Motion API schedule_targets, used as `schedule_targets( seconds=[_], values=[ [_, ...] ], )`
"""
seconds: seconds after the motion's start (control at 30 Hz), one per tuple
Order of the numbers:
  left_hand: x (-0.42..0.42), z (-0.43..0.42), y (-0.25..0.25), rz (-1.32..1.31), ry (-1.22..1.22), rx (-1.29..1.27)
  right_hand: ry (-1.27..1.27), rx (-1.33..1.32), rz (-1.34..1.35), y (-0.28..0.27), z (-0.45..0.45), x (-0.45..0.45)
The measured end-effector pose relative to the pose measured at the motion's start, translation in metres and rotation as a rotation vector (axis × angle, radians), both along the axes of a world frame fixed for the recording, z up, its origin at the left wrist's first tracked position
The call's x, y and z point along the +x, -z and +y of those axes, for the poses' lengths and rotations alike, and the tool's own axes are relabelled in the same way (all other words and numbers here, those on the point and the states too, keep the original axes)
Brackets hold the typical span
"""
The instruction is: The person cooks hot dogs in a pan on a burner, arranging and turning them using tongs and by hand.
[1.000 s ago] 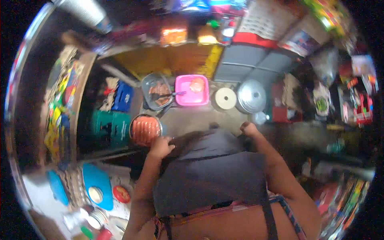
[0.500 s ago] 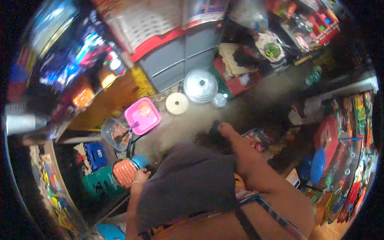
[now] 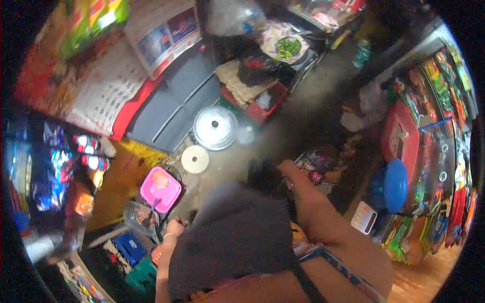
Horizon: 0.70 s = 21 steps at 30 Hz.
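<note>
My left hand [image 3: 175, 227], with a bracelet at the wrist, is at the left of my dark shirt [image 3: 232, 237]. Its fingers look curled, and what they hold, if anything, is too small to make out. Just beyond it lie a pink basin [image 3: 169, 194] with an orange-pink item inside and a clear tub [image 3: 135, 214] with brownish contents and a dark-handled utensil. My right hand [image 3: 287, 169] is closed beside a blurred dark patch; what it grips, if anything, is hidden. Packets [image 3: 310, 171] lie to its right.
Ahead on the floor are a round metal lid [image 3: 215, 127], a pale disc [image 3: 195, 159] and a red crate [image 3: 275, 103] with cardboard. A plate of chopped greens [image 3: 289, 48] is farther back. At right are a blue bowl [image 3: 396, 186], a calculator [image 3: 364, 218] and shelves of packets [image 3: 439, 212].
The view has turned, shifting the far objects left and bringing the calculator fully into view. My left hand now appears closer to the tub. My right hand stays by the dark patch.
</note>
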<state>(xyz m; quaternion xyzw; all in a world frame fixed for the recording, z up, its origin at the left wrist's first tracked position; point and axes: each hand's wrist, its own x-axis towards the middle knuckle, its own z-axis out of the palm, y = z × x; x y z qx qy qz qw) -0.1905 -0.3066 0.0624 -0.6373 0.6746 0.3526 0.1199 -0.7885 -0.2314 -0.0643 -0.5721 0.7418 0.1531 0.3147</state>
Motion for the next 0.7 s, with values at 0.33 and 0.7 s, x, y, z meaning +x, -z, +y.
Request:
schedule_targets(
  seconds=[0.33,0.7],
  values=[
    [-0.097,-0.119,-0.002,-0.041,0.309,0.110,-0.158,-0.545,0.533,-0.002,0.128,-0.006],
    [-0.206,-0.209,-0.061,-0.116,0.709,0.024,0.380,-0.174,0.193,-0.035,0.175,0.063]
  ],
)
